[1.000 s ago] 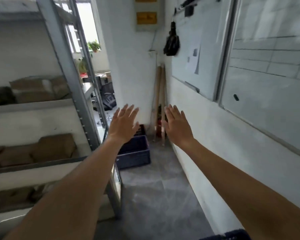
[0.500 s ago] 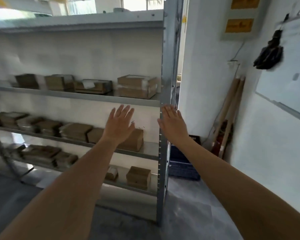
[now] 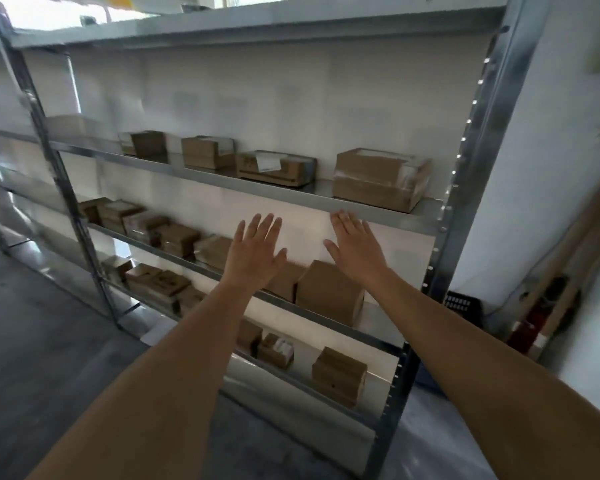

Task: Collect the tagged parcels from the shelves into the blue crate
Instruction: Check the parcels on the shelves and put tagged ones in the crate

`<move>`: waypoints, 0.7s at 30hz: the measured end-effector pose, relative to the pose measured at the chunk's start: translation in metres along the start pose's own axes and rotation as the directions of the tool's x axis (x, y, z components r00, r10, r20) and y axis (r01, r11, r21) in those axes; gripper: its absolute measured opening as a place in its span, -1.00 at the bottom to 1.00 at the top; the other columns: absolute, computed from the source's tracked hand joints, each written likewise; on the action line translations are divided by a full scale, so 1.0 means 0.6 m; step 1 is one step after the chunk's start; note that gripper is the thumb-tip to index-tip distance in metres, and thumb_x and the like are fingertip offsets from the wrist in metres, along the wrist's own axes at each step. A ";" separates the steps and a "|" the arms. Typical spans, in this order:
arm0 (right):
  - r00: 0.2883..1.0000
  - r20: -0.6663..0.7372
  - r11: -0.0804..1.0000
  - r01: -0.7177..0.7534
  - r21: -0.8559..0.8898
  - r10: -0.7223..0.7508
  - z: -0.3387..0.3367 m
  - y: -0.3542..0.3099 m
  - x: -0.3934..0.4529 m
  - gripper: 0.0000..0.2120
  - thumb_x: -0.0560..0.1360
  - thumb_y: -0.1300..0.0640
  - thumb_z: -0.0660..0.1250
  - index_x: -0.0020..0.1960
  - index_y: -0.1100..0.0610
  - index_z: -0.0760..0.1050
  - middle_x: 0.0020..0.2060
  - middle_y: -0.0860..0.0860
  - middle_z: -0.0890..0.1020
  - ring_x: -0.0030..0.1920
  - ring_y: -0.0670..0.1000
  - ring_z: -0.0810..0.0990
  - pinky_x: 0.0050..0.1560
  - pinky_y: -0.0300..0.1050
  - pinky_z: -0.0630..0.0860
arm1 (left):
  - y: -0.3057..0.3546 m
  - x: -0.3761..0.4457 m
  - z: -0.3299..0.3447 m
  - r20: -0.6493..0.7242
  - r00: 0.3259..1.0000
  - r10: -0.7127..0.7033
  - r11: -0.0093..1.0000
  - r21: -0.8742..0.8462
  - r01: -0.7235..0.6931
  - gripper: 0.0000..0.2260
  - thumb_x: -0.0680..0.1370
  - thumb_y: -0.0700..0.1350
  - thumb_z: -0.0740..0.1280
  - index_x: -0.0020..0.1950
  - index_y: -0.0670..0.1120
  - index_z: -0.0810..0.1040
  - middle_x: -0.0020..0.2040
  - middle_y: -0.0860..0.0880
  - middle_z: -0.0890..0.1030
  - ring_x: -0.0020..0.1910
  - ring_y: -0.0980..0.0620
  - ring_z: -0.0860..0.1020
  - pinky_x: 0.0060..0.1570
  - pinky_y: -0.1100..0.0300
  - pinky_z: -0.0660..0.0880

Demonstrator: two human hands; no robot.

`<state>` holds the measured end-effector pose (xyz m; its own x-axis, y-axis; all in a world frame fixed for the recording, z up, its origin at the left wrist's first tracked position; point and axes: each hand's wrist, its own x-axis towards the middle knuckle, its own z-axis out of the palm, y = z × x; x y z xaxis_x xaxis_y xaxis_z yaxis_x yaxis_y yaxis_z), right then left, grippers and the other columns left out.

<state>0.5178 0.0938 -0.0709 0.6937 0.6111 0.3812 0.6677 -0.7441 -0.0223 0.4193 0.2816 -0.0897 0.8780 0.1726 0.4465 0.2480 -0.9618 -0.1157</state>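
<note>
View has swung onto the shelves (image 3: 378, 216); left hand (image 3: 255, 252) and right hand (image 3: 355, 249) outstretched, each grip wide.

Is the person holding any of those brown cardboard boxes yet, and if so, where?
Nothing is held. The left hand and right hand are both raised with straight fingers before the grey metal shelves.

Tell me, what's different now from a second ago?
The view has swung left, from the corridor with the blue crate to face the shelves of parcels. Both hands, left and right, stay raised, open and empty; nothing was picked up.
</note>
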 end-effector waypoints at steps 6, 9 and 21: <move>0.986 -0.019 0.986 0.165 0.029 -0.164 0.089 -0.040 0.159 -0.42 0.67 -0.06 0.01 0.59 0.14 -0.08 0.58 0.09 -0.01 0.58 0.07 -0.06 0.55 -0.01 -0.08 | -0.085 0.093 0.069 0.006 0.997 -0.082 0.995 0.059 0.082 -0.45 0.64 0.15 -0.02 0.58 -0.04 -0.02 0.59 -0.05 0.03 0.57 -0.07 -0.04 0.53 -0.07 -0.08; 0.970 -0.028 0.968 0.241 0.062 -0.240 0.133 -0.066 0.243 -0.42 0.67 -0.06 0.01 0.59 0.13 -0.08 0.58 0.07 -0.02 0.58 0.05 -0.08 0.53 -0.04 -0.12 | -0.139 0.137 0.095 0.022 0.991 -0.131 0.989 0.069 0.130 -0.45 0.65 0.14 -0.01 0.58 -0.05 -0.02 0.59 -0.06 0.02 0.57 -0.07 -0.05 0.53 -0.07 -0.11; 0.856 -0.010 0.855 0.517 0.054 -0.517 0.297 -0.253 0.515 -0.43 0.68 -0.02 0.03 0.58 0.17 -0.05 0.58 0.12 0.00 0.58 0.09 -0.06 0.51 -0.04 -0.13 | -0.389 0.226 0.193 0.079 0.952 -0.296 0.945 0.173 0.279 -0.43 0.62 0.14 -0.01 0.57 -0.05 -0.04 0.58 -0.06 0.04 0.56 -0.06 -0.02 0.52 -0.09 -0.05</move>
<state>0.6793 0.4437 -0.1145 0.2461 0.9051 0.3468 0.9436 -0.3055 0.1278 0.5277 0.5541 -0.1050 0.7947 0.4654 0.3896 0.5501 -0.8235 -0.1385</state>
